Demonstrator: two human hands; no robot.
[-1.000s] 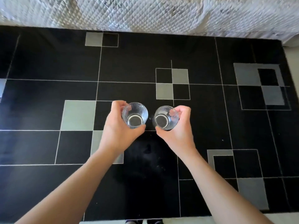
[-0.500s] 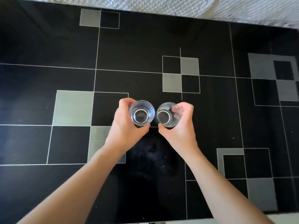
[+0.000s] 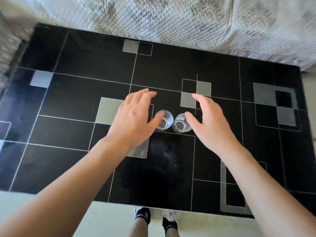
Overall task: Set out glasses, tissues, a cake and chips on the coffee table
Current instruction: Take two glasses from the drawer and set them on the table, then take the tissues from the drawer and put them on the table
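Two clear ribbed glasses stand upright side by side near the middle of the black coffee table [image 3: 71, 86]: the left glass [image 3: 165, 120] and the right glass [image 3: 179, 124]. My left hand [image 3: 134, 117] hovers just left of the left glass, fingers spread, thumb overlapping its rim in view. To the right of the right glass is my right hand [image 3: 209, 120], open as well, its thumb over that glass's rim. Neither hand grips a glass. No tissues, cake or chips are in view.
A quilted white sofa cover [image 3: 171, 19] runs along the table's far edge. The table top has grey squares and thin white lines. My feet in dark shoes [image 3: 153, 218] stand on the pale floor at the table's near edge.
Both hands have let go of the glasses and opened, drawing slightly outward. The glasses now stand on the table. The camera has pulled back and shows more of the table.
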